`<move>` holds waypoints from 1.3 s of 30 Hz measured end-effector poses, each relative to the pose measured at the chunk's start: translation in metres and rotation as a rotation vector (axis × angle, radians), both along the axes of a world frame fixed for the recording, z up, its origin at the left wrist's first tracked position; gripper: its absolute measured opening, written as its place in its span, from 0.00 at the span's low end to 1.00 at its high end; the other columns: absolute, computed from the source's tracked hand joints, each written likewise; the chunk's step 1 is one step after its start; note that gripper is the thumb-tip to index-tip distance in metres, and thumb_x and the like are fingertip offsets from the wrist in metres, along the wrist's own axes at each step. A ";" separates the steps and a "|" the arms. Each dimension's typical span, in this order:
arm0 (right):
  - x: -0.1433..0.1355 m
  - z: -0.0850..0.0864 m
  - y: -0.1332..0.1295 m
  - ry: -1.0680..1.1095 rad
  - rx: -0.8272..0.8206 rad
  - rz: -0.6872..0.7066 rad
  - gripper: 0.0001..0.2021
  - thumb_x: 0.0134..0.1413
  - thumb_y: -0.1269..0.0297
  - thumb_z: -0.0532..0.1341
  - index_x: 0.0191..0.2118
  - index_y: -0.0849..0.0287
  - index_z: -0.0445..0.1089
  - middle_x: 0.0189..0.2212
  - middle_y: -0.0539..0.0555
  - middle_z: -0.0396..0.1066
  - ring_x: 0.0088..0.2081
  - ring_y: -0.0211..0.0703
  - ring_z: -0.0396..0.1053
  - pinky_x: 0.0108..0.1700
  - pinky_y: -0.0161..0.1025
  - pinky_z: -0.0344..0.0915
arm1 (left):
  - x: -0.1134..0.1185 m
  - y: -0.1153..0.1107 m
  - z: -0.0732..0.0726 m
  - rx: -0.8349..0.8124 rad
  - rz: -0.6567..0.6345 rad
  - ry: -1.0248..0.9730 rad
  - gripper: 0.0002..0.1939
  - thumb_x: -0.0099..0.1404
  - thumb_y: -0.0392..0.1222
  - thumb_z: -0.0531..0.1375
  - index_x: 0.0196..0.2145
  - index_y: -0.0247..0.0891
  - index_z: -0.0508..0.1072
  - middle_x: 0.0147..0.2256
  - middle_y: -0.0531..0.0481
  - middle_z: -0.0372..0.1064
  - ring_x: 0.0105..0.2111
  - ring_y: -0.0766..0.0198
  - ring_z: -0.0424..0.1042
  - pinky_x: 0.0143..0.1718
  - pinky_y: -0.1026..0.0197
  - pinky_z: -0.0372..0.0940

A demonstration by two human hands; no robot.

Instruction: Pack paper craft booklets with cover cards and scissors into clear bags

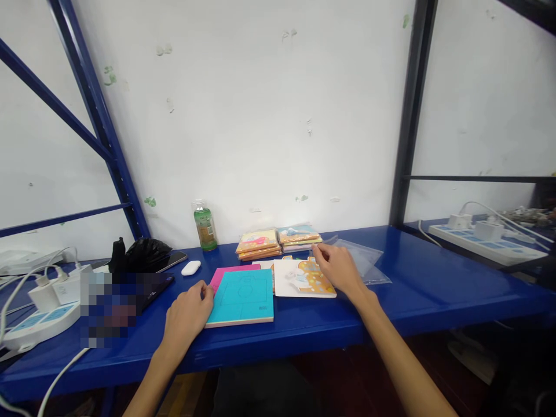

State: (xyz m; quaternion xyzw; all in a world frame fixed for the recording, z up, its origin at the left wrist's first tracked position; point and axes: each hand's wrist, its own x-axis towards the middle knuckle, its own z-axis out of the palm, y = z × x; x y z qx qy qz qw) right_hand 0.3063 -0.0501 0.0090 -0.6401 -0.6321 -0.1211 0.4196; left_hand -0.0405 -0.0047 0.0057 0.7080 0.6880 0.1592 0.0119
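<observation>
Your left hand (187,315) rests on the blue metal shelf (434,284) with its fingers loosely curled, holding nothing, its fingertips touching the left edge of the flat turquoise square board (243,298), which lies partly over a flat pink board (230,272). Your right hand (339,267) lies palm down, fingers spread and gripping nothing, on the far right corner of the white puzzle board with an orange cartoon picture (302,279), just in front of two stacks of bagged puzzle boards (278,240) and beside a clear plastic bag (365,260).
</observation>
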 end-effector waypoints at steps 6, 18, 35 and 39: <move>0.000 0.000 0.000 -0.003 -0.008 0.002 0.21 0.68 0.57 0.50 0.23 0.57 0.65 0.18 0.50 0.67 0.19 0.37 0.53 0.28 0.39 0.44 | 0.001 0.000 0.000 -0.004 0.001 -0.001 0.18 0.70 0.51 0.41 0.30 0.45 0.64 0.35 0.39 0.77 0.41 0.38 0.76 0.31 0.54 0.56; -0.001 0.001 -0.002 -0.009 -0.019 0.014 0.21 0.68 0.57 0.49 0.23 0.56 0.63 0.18 0.49 0.66 0.19 0.37 0.53 0.28 0.39 0.43 | 0.001 0.000 0.000 -0.003 -0.006 0.002 0.19 0.70 0.51 0.41 0.30 0.45 0.66 0.37 0.38 0.78 0.42 0.38 0.76 0.32 0.54 0.57; -0.003 0.002 -0.004 -0.005 -0.020 0.015 0.21 0.67 0.58 0.50 0.21 0.56 0.61 0.17 0.49 0.64 0.19 0.37 0.51 0.28 0.40 0.42 | 0.001 0.001 -0.002 0.000 -0.004 0.009 0.19 0.70 0.50 0.41 0.30 0.45 0.66 0.37 0.38 0.78 0.42 0.39 0.76 0.32 0.54 0.58; -0.003 0.003 -0.003 -0.008 -0.023 0.012 0.21 0.67 0.57 0.50 0.21 0.56 0.61 0.17 0.49 0.64 0.19 0.37 0.51 0.28 0.40 0.42 | 0.001 0.000 -0.001 0.002 0.003 0.011 0.19 0.70 0.51 0.41 0.31 0.44 0.66 0.37 0.38 0.78 0.42 0.39 0.76 0.32 0.53 0.59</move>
